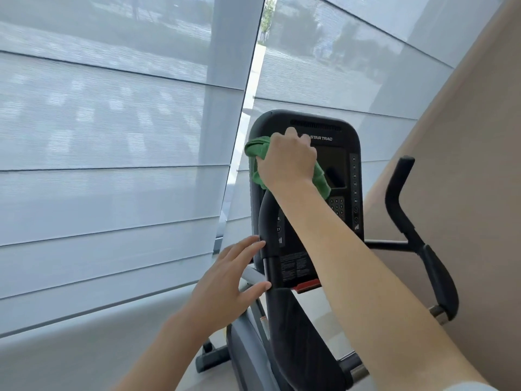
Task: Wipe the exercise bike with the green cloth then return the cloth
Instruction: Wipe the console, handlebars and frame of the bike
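Observation:
The exercise bike's black console (342,153) stands upright in the middle of the head view, with a dark screen and button rows. My right hand (287,160) grips a bunched green cloth (255,149) and holds it against the console's upper left part. The cloth sticks out to the left of the fist and below it on the right. My left hand (228,280) has straight, spread fingers whose tips touch the left black handlebar (270,249). The right handlebar (406,215) rises at the right.
Pale translucent window blinds (112,136) fill the left and top, with a narrow gap between two panels. A beige wall (465,165) runs along the right, close behind the right handlebar. The bike's grey frame and foot (211,359) reach the floor below.

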A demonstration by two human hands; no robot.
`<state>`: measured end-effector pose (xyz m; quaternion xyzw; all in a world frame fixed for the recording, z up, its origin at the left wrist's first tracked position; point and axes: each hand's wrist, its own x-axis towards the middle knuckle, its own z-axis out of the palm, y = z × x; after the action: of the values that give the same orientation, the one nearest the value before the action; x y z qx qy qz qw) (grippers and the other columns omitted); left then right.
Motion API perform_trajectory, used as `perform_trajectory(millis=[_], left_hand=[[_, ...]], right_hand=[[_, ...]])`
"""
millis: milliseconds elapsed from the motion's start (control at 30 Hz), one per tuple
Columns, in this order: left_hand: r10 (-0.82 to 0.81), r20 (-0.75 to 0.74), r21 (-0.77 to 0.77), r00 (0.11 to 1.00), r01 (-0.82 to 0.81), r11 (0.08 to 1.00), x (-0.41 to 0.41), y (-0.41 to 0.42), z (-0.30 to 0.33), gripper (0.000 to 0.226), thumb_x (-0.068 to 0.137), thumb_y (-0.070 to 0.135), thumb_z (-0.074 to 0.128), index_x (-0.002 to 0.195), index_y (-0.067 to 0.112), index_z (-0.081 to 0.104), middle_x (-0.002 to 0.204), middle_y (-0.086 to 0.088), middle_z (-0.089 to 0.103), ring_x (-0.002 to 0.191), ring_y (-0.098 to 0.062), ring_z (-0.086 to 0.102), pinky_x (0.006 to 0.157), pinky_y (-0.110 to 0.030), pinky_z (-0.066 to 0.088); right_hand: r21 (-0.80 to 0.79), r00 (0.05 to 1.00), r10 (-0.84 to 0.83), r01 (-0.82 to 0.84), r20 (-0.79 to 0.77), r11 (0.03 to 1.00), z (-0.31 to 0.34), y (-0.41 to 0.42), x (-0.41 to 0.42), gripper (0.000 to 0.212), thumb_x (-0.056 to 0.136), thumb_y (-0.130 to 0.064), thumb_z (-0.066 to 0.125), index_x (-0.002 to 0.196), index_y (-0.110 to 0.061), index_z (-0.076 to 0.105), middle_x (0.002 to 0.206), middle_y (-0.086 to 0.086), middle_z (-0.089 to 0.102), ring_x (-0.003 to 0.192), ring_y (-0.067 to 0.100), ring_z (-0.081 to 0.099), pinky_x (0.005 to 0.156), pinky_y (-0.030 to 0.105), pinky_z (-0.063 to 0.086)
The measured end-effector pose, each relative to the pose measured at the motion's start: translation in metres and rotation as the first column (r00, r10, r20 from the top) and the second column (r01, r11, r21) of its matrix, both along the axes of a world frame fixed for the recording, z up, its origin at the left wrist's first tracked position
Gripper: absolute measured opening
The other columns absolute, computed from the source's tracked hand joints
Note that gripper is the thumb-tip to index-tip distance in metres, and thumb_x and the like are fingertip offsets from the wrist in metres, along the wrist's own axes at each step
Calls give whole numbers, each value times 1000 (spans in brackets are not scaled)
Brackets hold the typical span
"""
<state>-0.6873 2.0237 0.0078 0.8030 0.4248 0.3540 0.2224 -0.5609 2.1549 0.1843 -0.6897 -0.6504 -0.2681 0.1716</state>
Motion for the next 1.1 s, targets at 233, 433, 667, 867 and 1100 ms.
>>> perform_trajectory(millis=[233,433,667,867,1100], left_hand=[[24,31,6,999,-25,1000,0,3,-3,69,95,55,67,156,46,36,160,39,27,149,10,26,117,-23,32],[22,27,9,999,-22,1000,0,2,-1,70,94,54,68,156,46,36,159,41,26,147,13,25,115,-24,38],[24,6,15,1000,-24,1000,-1,5,-2,69,94,57,67,155,48,36,158,43,24,144,19,23,111,-14,32],[44,11,17,999,-44,999,-1,7,2,66,92,55,71,151,44,45,156,38,35,143,16,30,109,-4,22],[51,6,-9,999,-51,999,2,0,5,66,93,49,72,153,43,44,156,39,34,142,17,28,109,-6,22]], right_hand=[[-279,810,270,-461,-521,842,37,14,34,40,67,-61,83,67,-21,73,63,-5,70,64,13,68,62,29,51],[262,441,461,-441,-770,859,0,-1,35,34,80,-44,87,71,-15,70,76,-1,70,71,21,68,66,36,55],[121,997,64,-60,-30,991,-7,-4,6,31,98,-45,65,103,-15,69,109,3,62,97,30,57,72,37,34],[-163,984,149,-164,-103,973,23,17,16,42,80,-58,70,68,-21,55,65,-6,54,69,21,59,57,29,35],[301,668,519,-424,-533,855,-4,-5,29,28,87,-47,82,87,-19,79,83,-2,65,79,18,60,74,35,49]])
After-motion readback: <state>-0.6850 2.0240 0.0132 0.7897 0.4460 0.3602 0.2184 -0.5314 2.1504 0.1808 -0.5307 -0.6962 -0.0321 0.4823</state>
